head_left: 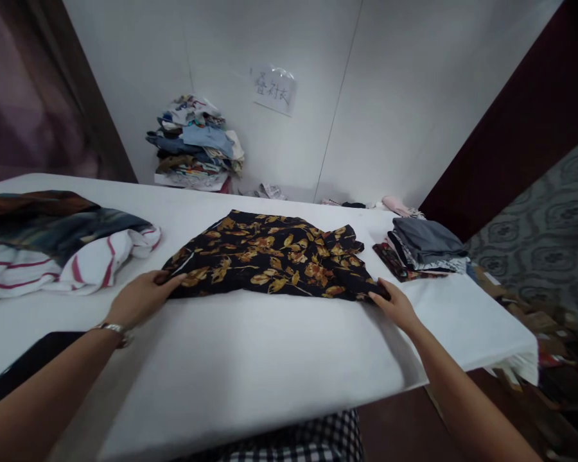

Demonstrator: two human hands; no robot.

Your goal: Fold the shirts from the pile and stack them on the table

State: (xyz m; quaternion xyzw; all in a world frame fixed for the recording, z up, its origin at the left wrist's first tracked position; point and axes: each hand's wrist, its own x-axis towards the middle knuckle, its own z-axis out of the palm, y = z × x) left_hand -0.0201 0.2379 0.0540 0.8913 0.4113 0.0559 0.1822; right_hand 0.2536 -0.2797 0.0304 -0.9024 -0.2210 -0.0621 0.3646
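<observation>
A black shirt with a gold leaf print lies spread flat in the middle of the white table. My left hand, a watch on its wrist, grips the shirt's near left corner. At the near right corner my right hand pinches the hem. Both arms reach forward across the table's near half.
A heap of garments, white with red stripes and dark cloth, lies at the left. A small folded stack topped in grey sits at the right. A tall pile of clothes stands against the white back wall. The table's right edge drops to a patterned floor.
</observation>
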